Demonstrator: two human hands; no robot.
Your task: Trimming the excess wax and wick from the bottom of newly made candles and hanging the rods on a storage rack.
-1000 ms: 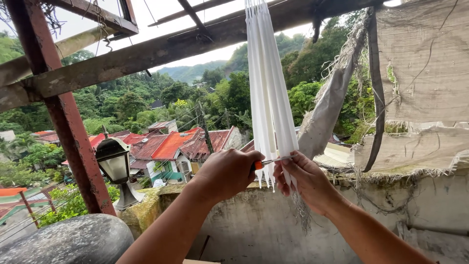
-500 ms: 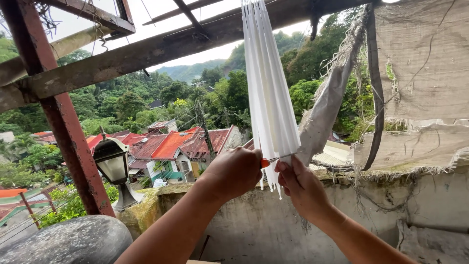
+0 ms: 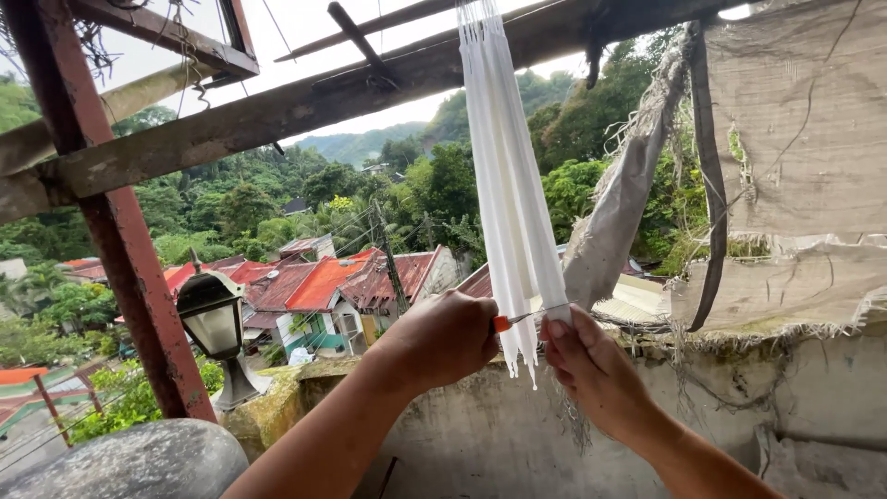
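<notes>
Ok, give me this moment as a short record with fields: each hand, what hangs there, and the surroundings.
left hand: left hand closed on the orange handle of a thin blade
right hand: right hand pinching the lower ends of the candles
hanging: bunch of long white candles under a wooden beam
near: lamp, rusty red post, torn cloth
beyond: red roofs

— What carries the white tapered candles (image 3: 511,194)?
— The weathered wooden beam (image 3: 305,97) overhead; they hang from it by their wicks, bunched together.
— Anything else under that beam?
— A rusty red post (image 3: 115,231), meeting it at the left.
</notes>
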